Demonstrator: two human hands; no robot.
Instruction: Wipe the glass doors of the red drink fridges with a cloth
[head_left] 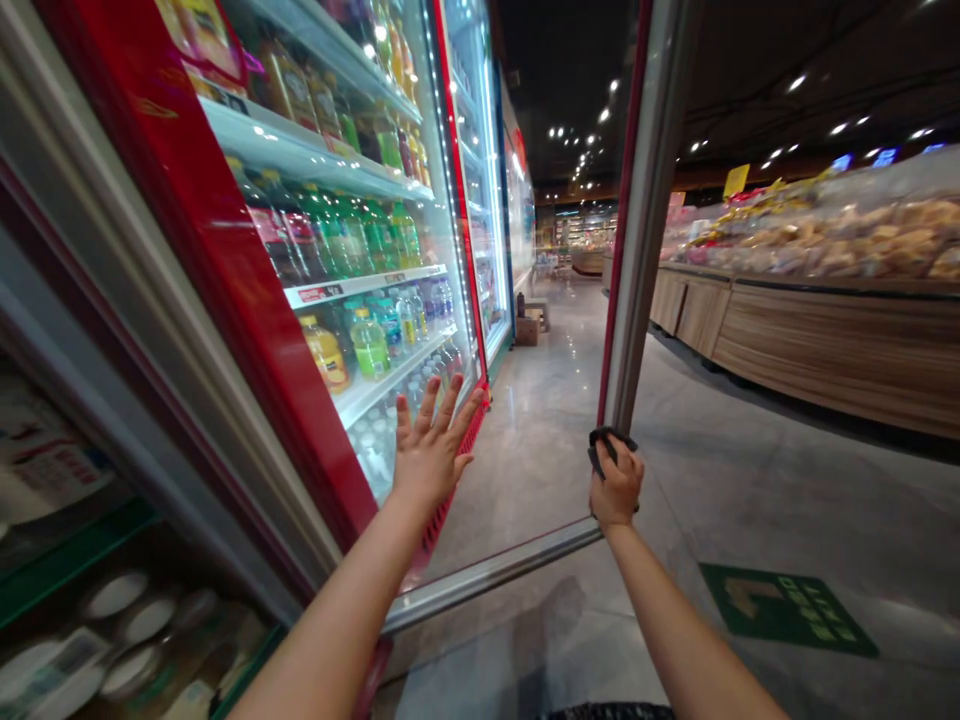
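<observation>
The grey floor [705, 470] runs from 12 o'clock down to 5. A red-framed fridge [238, 270] fills 9 to 11 o'clock, its lit shelves stocked with drinks. At 3 o'clock, well apart from it, a wood-sided counter [832, 335] curves away, piled with wrapped goods [855, 235].

The glass door [639, 260] stands swung out at the centre: its metal upright drops from 1 o'clock to 4, and its bottom rail crosses at 6. A green floor sign [787, 608] lies at 4 o'clock, out beyond the door's corner.

The left hand [429, 450] is raised near the centre, toward 7 o'clock, back showing and fingers spread wide; whether it touches the glass I cannot tell. The right hand [619, 485], at 4 o'clock, has its fingers curled round a dark cloth, which it holds against the low end of the upright.

Green bottles [360, 235] line a shelf at 10 o'clock; a yellow bottle [324, 352] stands below them at 9. Blurred jars [135, 625] sit at 8. Smallest is the crumpled cloth [600, 445], bunched between fingers and frame.
</observation>
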